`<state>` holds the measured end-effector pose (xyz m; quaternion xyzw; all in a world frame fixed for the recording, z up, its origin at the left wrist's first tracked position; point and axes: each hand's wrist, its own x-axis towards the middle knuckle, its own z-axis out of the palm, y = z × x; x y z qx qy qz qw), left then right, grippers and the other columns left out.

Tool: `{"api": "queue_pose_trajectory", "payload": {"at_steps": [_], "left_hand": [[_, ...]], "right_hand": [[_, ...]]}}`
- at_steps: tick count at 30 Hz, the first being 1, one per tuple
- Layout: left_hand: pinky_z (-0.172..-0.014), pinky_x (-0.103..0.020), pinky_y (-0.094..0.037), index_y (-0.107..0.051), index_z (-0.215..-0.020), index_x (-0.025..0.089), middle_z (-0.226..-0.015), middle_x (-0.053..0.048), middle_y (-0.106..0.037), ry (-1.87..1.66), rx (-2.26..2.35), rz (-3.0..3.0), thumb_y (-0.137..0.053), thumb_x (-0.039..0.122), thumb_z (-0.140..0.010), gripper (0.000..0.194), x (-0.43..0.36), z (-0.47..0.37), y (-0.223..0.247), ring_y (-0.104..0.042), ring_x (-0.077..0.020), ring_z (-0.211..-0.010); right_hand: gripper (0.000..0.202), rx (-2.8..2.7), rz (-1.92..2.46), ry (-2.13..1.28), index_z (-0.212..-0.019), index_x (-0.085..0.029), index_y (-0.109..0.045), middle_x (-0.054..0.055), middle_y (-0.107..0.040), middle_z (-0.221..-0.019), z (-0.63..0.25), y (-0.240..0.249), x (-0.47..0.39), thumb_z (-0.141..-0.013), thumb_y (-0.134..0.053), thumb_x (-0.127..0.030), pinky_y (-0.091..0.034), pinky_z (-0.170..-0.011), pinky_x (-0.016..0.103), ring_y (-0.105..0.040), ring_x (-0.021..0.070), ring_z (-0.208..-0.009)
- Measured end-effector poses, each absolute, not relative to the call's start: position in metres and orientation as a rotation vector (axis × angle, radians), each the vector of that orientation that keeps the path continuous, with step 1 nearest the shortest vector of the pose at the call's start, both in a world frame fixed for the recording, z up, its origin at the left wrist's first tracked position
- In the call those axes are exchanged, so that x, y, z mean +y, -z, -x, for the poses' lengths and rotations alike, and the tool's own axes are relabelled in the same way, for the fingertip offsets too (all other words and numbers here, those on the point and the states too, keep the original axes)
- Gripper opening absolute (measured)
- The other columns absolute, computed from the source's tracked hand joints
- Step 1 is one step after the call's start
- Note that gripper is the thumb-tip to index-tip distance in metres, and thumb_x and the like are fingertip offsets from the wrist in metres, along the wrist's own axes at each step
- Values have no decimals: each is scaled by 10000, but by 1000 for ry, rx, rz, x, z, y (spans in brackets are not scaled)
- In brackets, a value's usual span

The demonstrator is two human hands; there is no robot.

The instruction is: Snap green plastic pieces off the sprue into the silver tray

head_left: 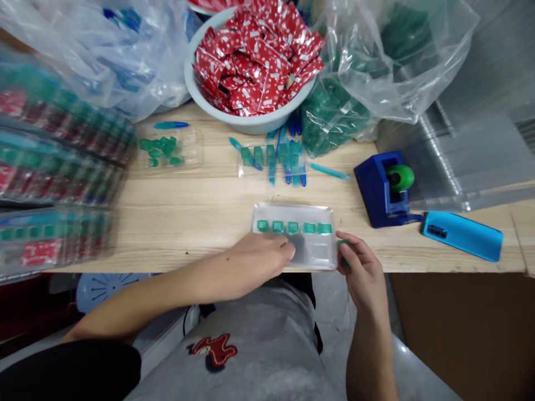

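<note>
A clear plastic tray (292, 211) lies near the table's front edge, with a row of several green translucent cube-shaped pieces (293, 227) along its upper part. My left hand (267, 255) reaches over the tray's lower left. Its fingers are curled together, and whatever they may hold is hidden beneath them. Just off the tray's right edge, my right hand (361, 267) holds a small green piece (345, 255) between thumb and fingers, partly covered by them.
Behind stand a second tray (240, 167) with green pieces and blue sticks, and another tray (194, 147) with loose green pieces. A bowl (251, 125) holds red packets. Filled packs (54, 178) are stacked left. A tape dispenser (376, 189) and blue phone (462, 236) lie right.
</note>
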<state>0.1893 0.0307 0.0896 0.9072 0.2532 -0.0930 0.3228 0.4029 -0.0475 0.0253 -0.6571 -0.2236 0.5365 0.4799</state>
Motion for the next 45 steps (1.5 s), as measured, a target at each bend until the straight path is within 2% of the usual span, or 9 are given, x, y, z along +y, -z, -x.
{"api": "queue_pose_trajectory", "payload": {"at_steps": [4,8,13,23,28,33,36,42,45], "left_hand": [[-606,-304,-461,-591,-889,114,-855,-78,-662,92,718,-2769,-483,-30,-802,200,7,-192,-83,-629,-219,-741],[-557,-290,-449,-534,-750,163,-699,-19,-572,-203,710,-2756,-416,30,-864,211,8,-186,-93,-558,-176,-622],[-597,-284,-454,-561,-744,151,-682,-12,-563,-331,684,-2760,-423,64,-895,223,12,-184,-102,-524,-163,-641],[-668,-314,-427,-653,-919,75,-809,-86,-684,-596,695,-3103,-399,49,-960,259,15,-178,-84,-528,-173,-691],[-655,-319,-429,-654,-885,144,-808,-67,-678,-688,972,-3159,-520,107,-939,149,58,-166,-83,-536,-192,-722],[-649,-353,-430,-645,-838,191,-788,-62,-664,-562,1223,-3087,-484,138,-950,203,101,-158,-53,-544,-219,-717],[-669,-363,-439,-652,-857,182,-808,-74,-666,-512,1269,-3005,-478,144,-951,201,111,-157,-37,-554,-232,-744],[-755,-386,-480,-650,-1021,147,-969,-114,-692,-684,1287,-2903,-533,188,-945,145,111,-154,-29,-590,-257,-881],[-810,-409,-492,-649,-1020,167,-1014,-109,-692,-720,1262,-2746,-537,190,-946,135,106,-152,-38,-609,-256,-935]], "right_hand": [[304,-585,1606,-1232,-985,-211,-662,-26,-573,-652,-406,-32,-57,-747,-714,-393,-371,-458,191,-485,86,-533],[241,-643,1586,-1176,-861,-208,-670,-16,-580,-642,-408,-40,-67,-786,-703,-434,-384,-458,186,-501,82,-522],[382,-709,1573,-1307,-773,-185,-682,-14,-549,-569,-405,-52,-68,-785,-672,-566,-396,-456,196,-489,83,-483],[204,-927,1616,-1207,-775,-196,-697,-16,-577,-636,-415,-74,-24,-801,-687,-399,-370,-476,196,-469,65,-510],[197,-1190,1666,-1172,-716,-169,-667,-28,-528,-572,-407,-81,49,-825,-632,-330,-331,-480,212,-447,63,-500],[247,-1321,1796,-1253,-598,-151,-601,-53,-476,-472,-390,-62,113,-843,-592,-187,-301,-472,220,-394,44,-428],[265,-1314,1820,-1250,-584,-152,-584,-59,-455,-441,-386,-49,127,-845,-601,-196,-304,-468,225,-381,45,-408],[132,-1214,1804,-1083,-869,-145,-699,-43,-547,-567,-401,-53,105,-834,-579,-188,-376,-518,220,-475,61,-497],[307,-1081,1569,-1223,-1084,-182,-699,-13,-663,-738,-402,-67,77,-794,-599,-159,-429,-521,208,-541,64,-556]]}}
